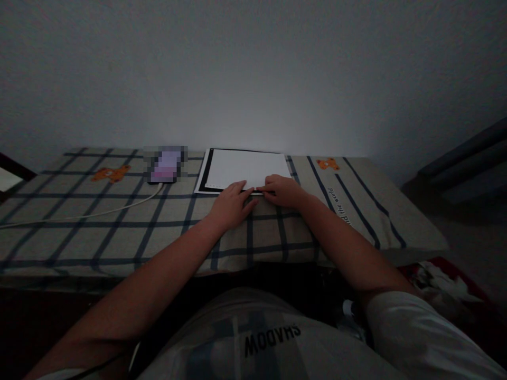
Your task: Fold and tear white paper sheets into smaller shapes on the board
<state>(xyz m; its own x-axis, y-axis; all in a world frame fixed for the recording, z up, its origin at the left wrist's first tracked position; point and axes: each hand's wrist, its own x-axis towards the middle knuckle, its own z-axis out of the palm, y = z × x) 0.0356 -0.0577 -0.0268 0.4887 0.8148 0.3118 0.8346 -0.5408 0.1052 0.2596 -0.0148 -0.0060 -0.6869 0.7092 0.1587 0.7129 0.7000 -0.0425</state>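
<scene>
A flat white panel with a black border (208, 166) lies on the cloth against the wall. A white sheet (245, 163) covers most of its face, with small marks along the lower left edge. My left hand (233, 203) rests over the panel's near edge, fingers stretched out and holding nothing. Beside it, my right hand (282, 191) lies at the near right part of the panel. Its index finger points left and touches the near edge, while the other fingers are curled in. Nothing shows in its grasp. The fingertips of both hands almost meet.
A checked tablecloth (158, 232) with orange bear prints covers the table. To the left lies a phone (166, 164), its screen pixelated, with a white cable (119, 209) running off leftward. A wall (253, 74) stands behind. Low at the right is a red container (447, 264) holding pale items.
</scene>
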